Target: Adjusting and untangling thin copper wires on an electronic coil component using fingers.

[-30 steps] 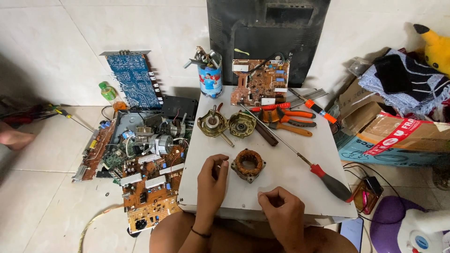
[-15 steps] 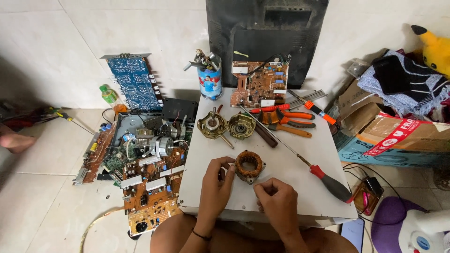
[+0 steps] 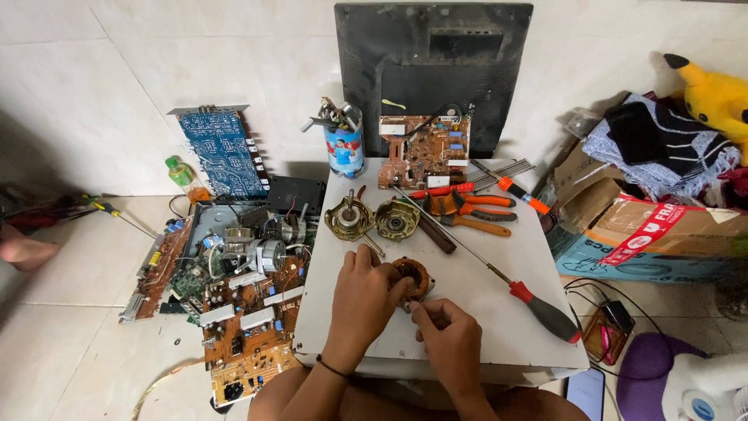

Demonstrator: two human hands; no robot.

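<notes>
I see the left hand (image 3: 365, 292) cupped over the round copper-wound motor stator (image 3: 413, 277) on the white worktop (image 3: 483, 312), steadying it; right hand (image 3: 452, 339), just below, pinches its edge.

Against the wall ahead of me leans a dark monitor (image 3: 434, 70), its back panel facing me, grey-black and rectangular. Left of its foot stands a tin (image 3: 344, 148) with a blue, red and white label. To my right sits a brown carton (image 3: 662, 234) with a red and white strip label (image 3: 650, 232) across it. A phone (image 3: 586, 392) lies at the lower right, its screen pale.
</notes>
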